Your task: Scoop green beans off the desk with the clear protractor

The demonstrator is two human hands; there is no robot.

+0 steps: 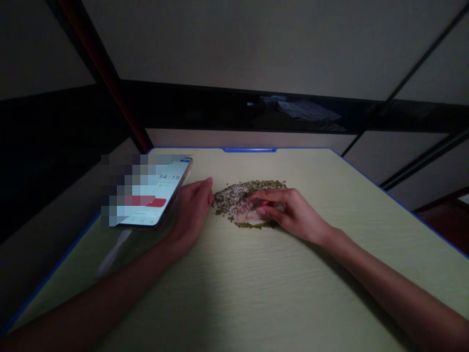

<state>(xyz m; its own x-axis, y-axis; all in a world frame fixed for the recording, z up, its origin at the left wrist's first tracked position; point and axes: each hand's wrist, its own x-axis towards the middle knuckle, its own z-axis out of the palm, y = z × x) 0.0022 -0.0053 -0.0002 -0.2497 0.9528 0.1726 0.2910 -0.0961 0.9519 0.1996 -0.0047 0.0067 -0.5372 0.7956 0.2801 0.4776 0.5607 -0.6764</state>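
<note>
A spread of small green beans that look like mung beans lies mid-table, mixed with paler bits. My right hand is over its right side, thumb and fingers curled in close together. What they pinch, if anything, is too small to make out. Under those fingertips shows a pale, pinkish patch that I cannot identify. At the left edge of the beans, my left hand rests on its side with the fingers curled in and the thumb on top. Its palm is hidden, so whatever it may hold cannot be seen.
A phone with a lit timer screen stands tilted left of my left hand, partly blurred out. A white cable runs from it toward me. The pale wooden table has a blue rim. Beyond it stand cabinet panels with a dark glossy strip.
</note>
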